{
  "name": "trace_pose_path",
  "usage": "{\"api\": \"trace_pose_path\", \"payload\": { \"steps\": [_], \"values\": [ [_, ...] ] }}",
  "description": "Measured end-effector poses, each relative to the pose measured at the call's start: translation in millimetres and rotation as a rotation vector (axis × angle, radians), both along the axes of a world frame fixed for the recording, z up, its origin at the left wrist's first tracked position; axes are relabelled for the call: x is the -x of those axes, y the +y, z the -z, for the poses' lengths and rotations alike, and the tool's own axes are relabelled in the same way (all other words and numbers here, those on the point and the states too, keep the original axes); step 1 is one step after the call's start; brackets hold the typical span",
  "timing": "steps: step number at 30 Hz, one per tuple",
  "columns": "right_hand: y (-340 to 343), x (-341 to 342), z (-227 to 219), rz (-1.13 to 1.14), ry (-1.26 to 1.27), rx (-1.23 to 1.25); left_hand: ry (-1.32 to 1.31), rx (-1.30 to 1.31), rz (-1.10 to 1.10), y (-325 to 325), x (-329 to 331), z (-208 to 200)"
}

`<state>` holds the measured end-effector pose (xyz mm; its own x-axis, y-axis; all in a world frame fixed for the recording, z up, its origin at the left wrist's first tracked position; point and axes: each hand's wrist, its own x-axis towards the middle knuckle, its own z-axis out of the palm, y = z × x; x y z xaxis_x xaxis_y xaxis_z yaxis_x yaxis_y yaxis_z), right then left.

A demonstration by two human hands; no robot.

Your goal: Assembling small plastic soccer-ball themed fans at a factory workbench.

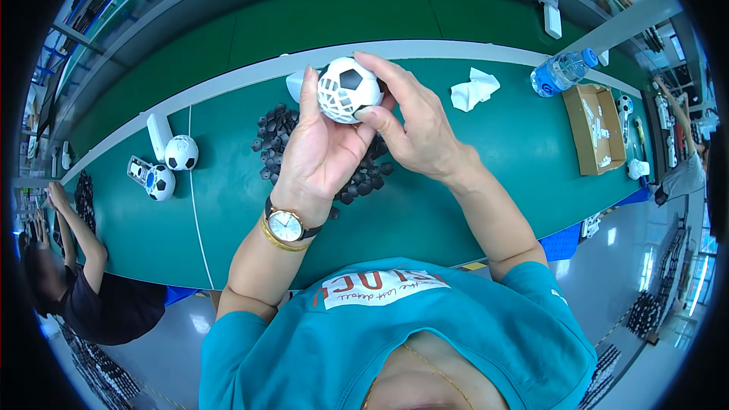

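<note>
Above the work table, both my hands hold a white soccer-ball-shaped plastic housing (350, 91) with black pentagon patches and a slotted grille on one side. My left hand (323, 148) cups it from below, thumb along its left side. From the right, my right hand (414, 114) closes round it, with the fingers over the top and the thumb at the lower edge. A white part (295, 86) shows behind the left thumb; whether it joins the ball cannot be seen. Under my hands lies a pile of small black pentagon pieces (277, 133), partly hidden by my left hand and wrist.
Two ball-headed devices (181, 153) with white handles lie at the left of the green table (486, 182). To the right are a crumpled tissue (474, 89), a water bottle (562, 72) and a cardboard box (581, 137) with white parts. A co-worker (91, 296) sits at the left.
</note>
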<state>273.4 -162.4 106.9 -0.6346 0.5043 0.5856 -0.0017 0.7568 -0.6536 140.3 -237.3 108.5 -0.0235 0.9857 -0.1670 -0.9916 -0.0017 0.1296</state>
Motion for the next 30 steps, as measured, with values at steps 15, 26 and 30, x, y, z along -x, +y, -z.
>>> {"api": "trace_pose_path", "payload": {
  "steps": [15, 26, 30],
  "values": [
    [24, -16, -21, -0.241, 0.263, 0.695, 1.649, 0.100, 0.235, -29, 36, -46],
    [3, -39, 21, -0.092, -0.106, 0.744, 1.631, -0.112, 0.000, -23, 52, -10],
    [-17, -54, 51, 0.035, -0.364, 0.328, 1.541, 0.132, -0.002, -32, 63, -4]
  ]
}}
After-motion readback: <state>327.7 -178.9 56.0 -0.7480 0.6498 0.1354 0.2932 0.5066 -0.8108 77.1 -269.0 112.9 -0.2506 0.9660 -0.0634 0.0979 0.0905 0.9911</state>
